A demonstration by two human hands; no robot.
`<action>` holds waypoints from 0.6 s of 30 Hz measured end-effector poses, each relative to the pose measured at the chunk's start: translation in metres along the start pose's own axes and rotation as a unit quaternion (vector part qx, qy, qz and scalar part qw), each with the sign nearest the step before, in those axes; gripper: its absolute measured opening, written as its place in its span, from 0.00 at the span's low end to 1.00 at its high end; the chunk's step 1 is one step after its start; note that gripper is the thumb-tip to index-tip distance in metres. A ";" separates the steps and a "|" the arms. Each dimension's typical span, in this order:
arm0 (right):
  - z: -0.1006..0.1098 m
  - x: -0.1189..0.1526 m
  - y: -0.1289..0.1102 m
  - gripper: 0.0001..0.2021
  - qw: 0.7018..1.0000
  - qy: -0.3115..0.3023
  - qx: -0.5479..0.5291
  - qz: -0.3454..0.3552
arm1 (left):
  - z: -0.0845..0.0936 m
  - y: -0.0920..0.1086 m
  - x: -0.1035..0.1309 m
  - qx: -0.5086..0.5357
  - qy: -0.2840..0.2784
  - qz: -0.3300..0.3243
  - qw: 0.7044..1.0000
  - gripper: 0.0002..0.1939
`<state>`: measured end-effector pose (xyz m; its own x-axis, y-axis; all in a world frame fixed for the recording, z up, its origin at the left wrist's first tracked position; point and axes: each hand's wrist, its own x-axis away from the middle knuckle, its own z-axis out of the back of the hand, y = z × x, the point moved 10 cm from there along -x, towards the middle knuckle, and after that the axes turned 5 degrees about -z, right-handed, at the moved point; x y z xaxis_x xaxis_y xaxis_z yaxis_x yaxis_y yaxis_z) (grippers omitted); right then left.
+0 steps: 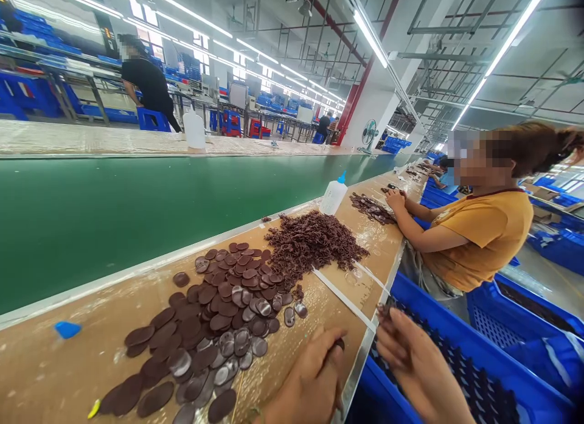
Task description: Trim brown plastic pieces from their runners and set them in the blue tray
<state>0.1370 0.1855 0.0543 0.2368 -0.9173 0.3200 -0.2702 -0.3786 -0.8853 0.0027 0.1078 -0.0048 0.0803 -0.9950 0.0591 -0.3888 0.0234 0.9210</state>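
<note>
My left hand [308, 378] rests near the table's front edge with its fingers curled in. A dark brown piece [340, 344] shows between its thumb and fingers, mostly hidden. To its right, my right hand [417, 357] is closed in a pinch over a blue crate [392, 390], and a small bit of brown scrap [383, 309] shows at its fingertips. Left of my hands lies a spread pile of flat oval brown discs [219, 308], some of them shiny. Behind them sits a heap of thin, curly brown scraps [314, 241].
A white bottle with a blue cap [334, 196] stands behind the scraps, beside a green conveyor belt [137, 211]. A blue piece [67, 330] lies on the table at left. A co-worker in a yellow shirt [479, 235] handles brown pieces [371, 208] at right.
</note>
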 end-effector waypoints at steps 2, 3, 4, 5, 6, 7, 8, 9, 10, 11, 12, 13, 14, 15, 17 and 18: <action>-0.003 0.021 0.028 0.17 0.998 -0.015 -0.053 -0.034 | -0.004 0.000 -0.003 0.017 -0.020 0.029 0.999 0.37; -0.005 0.028 0.038 0.17 0.996 -0.025 -0.073 -0.045 | -0.004 0.003 -0.005 0.036 -0.014 0.035 0.999 0.36; -0.006 0.034 0.046 0.17 0.994 -0.031 -0.092 -0.048 | -0.001 0.006 -0.006 0.058 -0.001 0.036 0.998 0.35; -0.006 0.038 0.051 0.17 0.993 -0.033 -0.107 -0.047 | 0.001 0.010 -0.007 0.072 0.011 0.035 0.997 0.32; -0.005 0.040 0.054 0.16 0.991 -0.031 -0.120 -0.043 | 0.003 0.013 -0.007 0.081 0.020 0.032 0.996 0.30; -0.004 0.042 0.056 0.16 0.991 -0.028 -0.128 -0.038 | 0.005 0.015 -0.007 0.088 0.025 0.029 0.995 0.29; -0.003 0.043 0.058 0.15 0.990 -0.026 -0.135 -0.036 | 0.006 0.017 -0.007 0.096 0.026 0.028 0.995 0.28; -0.003 0.044 0.060 0.15 0.989 -0.029 -0.142 -0.037 | 0.006 0.017 -0.006 0.104 0.021 0.027 0.994 0.27; -0.006 0.045 0.063 0.15 0.987 -0.037 -0.148 -0.043 | 0.005 0.017 -0.005 0.115 0.016 0.028 0.993 0.27; -0.009 0.046 0.066 0.15 0.985 -0.046 -0.156 -0.050 | 0.005 0.017 -0.004 0.129 0.011 0.026 0.991 0.26; -0.011 0.047 0.069 0.15 0.983 -0.050 -0.169 -0.054 | 0.004 0.017 -0.003 0.141 0.009 0.023 0.990 0.26; -0.014 0.048 0.072 0.15 0.980 -0.051 -0.184 -0.055 | 0.004 0.016 -0.003 0.151 0.008 0.021 0.988 0.26; -0.015 0.048 0.076 0.15 0.978 -0.047 -0.198 -0.054 | 0.004 0.016 -0.002 0.160 0.007 0.021 0.987 0.26; -0.016 0.048 0.079 0.15 0.976 -0.040 -0.210 -0.051 | 0.003 0.015 -0.001 0.168 0.006 0.021 0.986 0.26; -0.018 0.044 0.086 0.15 0.973 -0.033 -0.224 -0.045 | -0.001 0.013 -0.001 0.183 -0.003 0.025 0.983 0.26; -0.019 0.042 0.090 0.14 0.973 -0.039 -0.223 -0.044 | -0.003 0.013 -0.001 0.188 -0.010 0.025 0.982 0.24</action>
<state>0.1045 0.1109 -0.0053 0.3418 -0.8737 0.3461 -0.6204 -0.4864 -0.6153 0.0006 0.1090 0.0083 0.0367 -0.9953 0.0896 -0.7035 0.0379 0.7097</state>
